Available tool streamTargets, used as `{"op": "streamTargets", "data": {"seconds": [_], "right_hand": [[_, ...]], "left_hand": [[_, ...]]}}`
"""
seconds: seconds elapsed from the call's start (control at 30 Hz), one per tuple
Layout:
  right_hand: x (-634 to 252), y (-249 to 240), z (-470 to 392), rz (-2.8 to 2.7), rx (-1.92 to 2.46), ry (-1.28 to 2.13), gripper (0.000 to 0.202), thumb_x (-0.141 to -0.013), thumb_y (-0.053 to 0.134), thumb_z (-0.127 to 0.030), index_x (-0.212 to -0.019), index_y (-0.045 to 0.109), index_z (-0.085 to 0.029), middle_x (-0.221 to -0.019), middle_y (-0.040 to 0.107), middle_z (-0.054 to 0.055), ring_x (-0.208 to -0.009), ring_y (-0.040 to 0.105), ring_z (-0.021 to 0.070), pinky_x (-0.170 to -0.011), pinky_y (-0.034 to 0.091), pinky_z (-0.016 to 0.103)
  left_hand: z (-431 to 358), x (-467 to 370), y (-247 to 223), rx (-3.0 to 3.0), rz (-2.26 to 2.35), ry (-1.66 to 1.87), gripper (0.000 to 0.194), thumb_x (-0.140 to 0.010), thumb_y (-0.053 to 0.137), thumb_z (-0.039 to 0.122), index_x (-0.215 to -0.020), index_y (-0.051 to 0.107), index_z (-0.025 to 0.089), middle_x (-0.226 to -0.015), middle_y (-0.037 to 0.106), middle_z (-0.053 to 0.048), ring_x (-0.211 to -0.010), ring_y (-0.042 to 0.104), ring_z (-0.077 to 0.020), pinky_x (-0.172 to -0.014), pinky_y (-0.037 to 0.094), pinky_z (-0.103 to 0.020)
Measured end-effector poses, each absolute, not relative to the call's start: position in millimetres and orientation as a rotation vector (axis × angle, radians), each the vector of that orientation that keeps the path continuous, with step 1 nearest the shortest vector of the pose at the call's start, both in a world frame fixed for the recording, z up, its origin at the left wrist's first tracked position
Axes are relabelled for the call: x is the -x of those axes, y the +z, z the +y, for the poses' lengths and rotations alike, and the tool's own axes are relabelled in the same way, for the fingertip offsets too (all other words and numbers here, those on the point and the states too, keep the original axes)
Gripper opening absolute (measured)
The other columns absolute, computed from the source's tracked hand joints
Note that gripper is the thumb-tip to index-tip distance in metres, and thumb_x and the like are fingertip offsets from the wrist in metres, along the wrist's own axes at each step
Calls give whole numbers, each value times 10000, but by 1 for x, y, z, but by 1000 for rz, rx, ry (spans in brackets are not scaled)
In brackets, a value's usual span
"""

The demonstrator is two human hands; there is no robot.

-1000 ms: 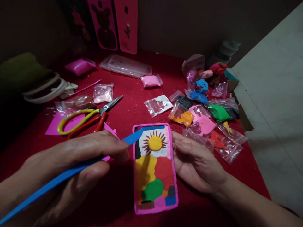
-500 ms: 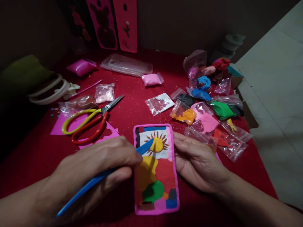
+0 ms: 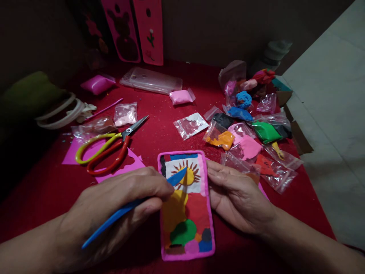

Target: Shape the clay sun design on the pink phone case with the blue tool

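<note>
My left hand [image 3: 122, 209] is closed round a blue plastic clay knife [image 3: 114, 219], its pointed blade lying over the yellow sun on a clay-covered phone case [image 3: 196, 207]. Whether the tip touches the clay I cannot tell. The case has a pink rim, a white panel with a yellow sun and brown rays, and patches of yellow, red, green, blue and other colours below. Along its right edge my right hand [image 3: 236, 194] grips it, thumb at the rim and fingers partly hidden behind.
Scissors [image 3: 125, 135] with yellow and red handles lie at left on a pink sheet [image 3: 129, 161]. Several bags of coloured clay, such as a green one [image 3: 266, 132], crowd the right. Clear phone cases [image 3: 152, 80] lie behind; decorated panels [image 3: 149, 34] lean at the back.
The blue knife's handle end has swung right and up a little, while its tip stays over the sun. The whole view has shifted slightly; my right hand still holds the case.
</note>
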State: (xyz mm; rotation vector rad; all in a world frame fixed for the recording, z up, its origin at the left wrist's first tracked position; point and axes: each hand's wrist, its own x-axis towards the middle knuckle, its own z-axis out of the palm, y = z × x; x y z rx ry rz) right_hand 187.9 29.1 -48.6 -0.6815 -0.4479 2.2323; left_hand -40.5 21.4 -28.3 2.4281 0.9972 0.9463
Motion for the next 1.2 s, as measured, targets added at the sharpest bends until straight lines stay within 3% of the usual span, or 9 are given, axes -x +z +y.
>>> {"op": "streamTargets", "data": {"seconds": [0.43,0.77,0.93,1.07,1.2], "right_hand": [[-188,-49,30,-447,694,2230,288,-914,497,-108,-1133,683,-84,-1172,729,124,-1084,693,198,-1004,504,330],[-188,-47,30,-467,677,2253,315,-935,455,-105,-1107,718,-126,-1106,755,97,-1033,704,176,-988,502,323],[-188,-48,31,-467,661,2254,325,-938,449,-103,-1135,706,-119,-1122,750,97,-1043,700,179,-990,504,322],[-189,-48,31,-466,662,2249,324,-939,444,-100,-1127,708,-107,-1115,750,106,-1033,704,182,-991,505,324],[-189,-49,30,-464,685,2256,323,-944,444,-114,-1131,708,-110,-1111,748,117,-1039,702,186,-996,504,339]], "left_hand": [[18,44,-32,-2407,1062,866,240,-1022,378,323,-1017,616,294,-826,691,62,-751,686,-37,-687,516,-30],[15,46,-41,-2293,1065,1071,280,-911,549,446,-1100,662,273,-805,702,-8,-845,703,-190,-673,606,-223],[17,46,-40,-2309,1030,997,240,-923,544,397,-1087,666,271,-795,704,-3,-810,703,-180,-658,596,-211],[19,46,-38,-2312,1003,924,195,-977,480,281,-1084,641,255,-842,694,15,-769,687,-102,-662,555,-121],[18,47,-38,-2290,969,929,180,-992,475,277,-1077,627,231,-858,682,14,-789,679,-78,-686,544,-97]]}}
